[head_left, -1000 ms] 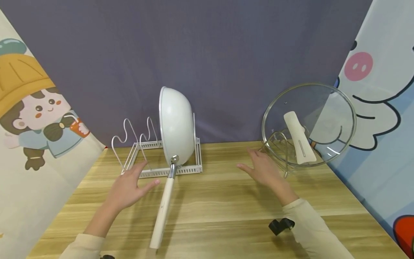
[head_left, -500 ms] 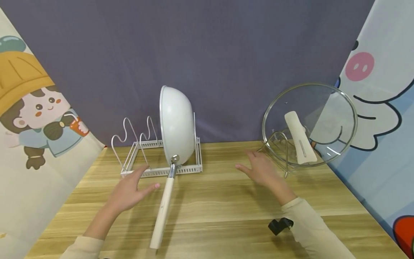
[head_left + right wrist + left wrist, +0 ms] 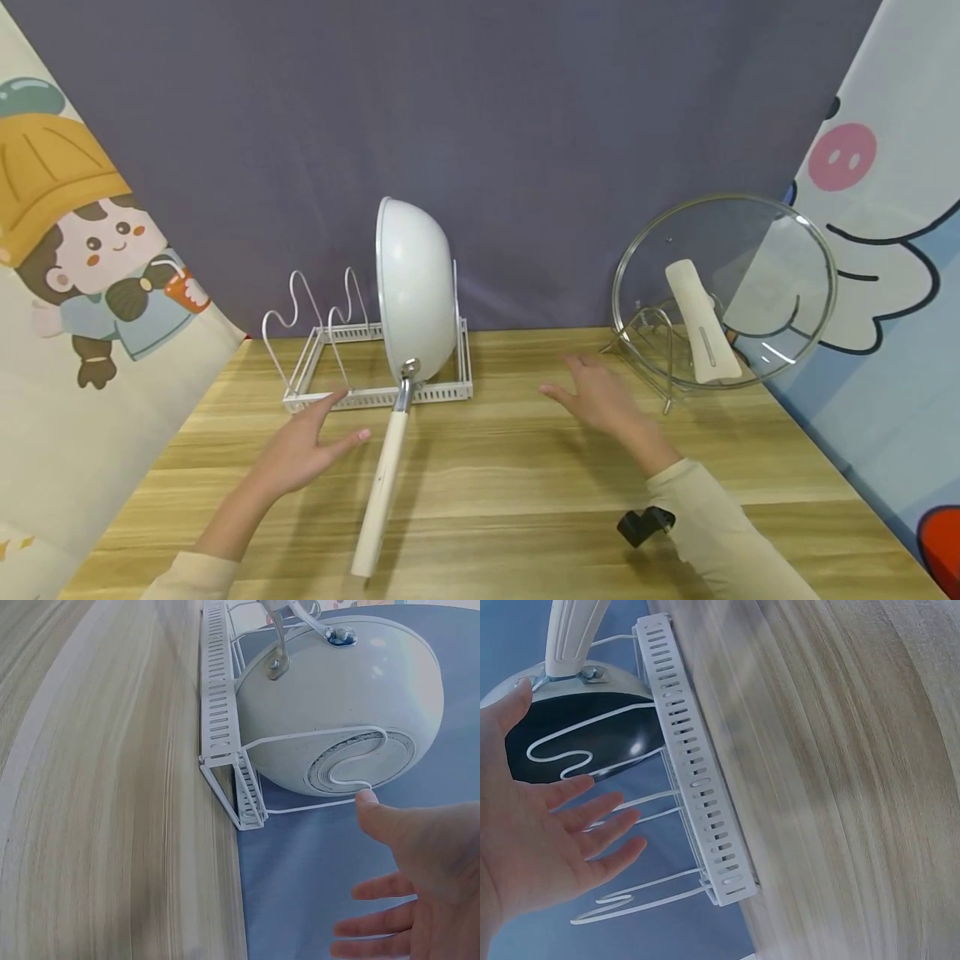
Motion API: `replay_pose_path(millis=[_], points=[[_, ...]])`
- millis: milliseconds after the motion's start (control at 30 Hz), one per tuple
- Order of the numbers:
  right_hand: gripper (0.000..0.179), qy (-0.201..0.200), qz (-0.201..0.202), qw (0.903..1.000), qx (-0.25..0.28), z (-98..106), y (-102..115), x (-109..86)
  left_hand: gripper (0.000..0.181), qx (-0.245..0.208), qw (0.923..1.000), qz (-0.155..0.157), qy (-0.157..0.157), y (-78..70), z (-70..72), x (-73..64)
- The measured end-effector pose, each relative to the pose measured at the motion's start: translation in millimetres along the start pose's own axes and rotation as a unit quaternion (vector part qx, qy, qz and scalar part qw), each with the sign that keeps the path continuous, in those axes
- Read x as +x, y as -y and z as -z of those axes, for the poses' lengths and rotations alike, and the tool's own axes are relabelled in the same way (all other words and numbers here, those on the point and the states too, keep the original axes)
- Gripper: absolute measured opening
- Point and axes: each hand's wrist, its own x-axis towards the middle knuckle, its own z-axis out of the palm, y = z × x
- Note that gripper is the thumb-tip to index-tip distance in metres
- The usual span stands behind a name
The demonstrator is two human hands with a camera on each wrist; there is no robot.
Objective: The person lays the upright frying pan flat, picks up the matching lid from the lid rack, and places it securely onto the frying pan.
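A wall sheet printed with a cartoon figure (image 3: 97, 258) in a yellow hat hangs beyond the left hand (image 3: 296, 450), on its outer side. That hand has hold of nothing: its thumb stands well away from the fingers, and the left wrist view shows the fingers spread and slightly bent. Just ahead of its fingertips stands a white rack (image 3: 450, 391) with a slotted base and curved wire dividers; the index fingertip overlaps the near rail from above, and whether it touches cannot be told.

To the right of the left hand, a white pan (image 3: 416, 292) stands on its side in the rack's right end, between that hand and the other. Its dark inside faces the left hand's side and its base faces the right. The pale handle (image 3: 381, 496) slopes toward the person, passing just right of the left thumb without meeting it.

The right hand (image 3: 592, 396) is well apart from the pan, over the wooden table (image 3: 510, 517). It too holds nothing, thumb held off from the extended, slightly blurred fingers. Near its outer side, a wire stand (image 3: 670, 367) props up a glass lid (image 3: 780, 283) with a metal rim and a cream grip (image 3: 701, 321). A black device (image 3: 645, 525) sits at the wrist behind the right hand.
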Motion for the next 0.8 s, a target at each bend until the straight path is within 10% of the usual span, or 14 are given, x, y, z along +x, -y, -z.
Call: replay_pose_path(millis=[800], points=[[0.065, -0.001, 0.006, 0.999, 0.045, -15.5, 13.9, 7.0, 0.07, -0.165, 0.9828, 0.033, 0.076, -6.1, -13.2, -0.7]])
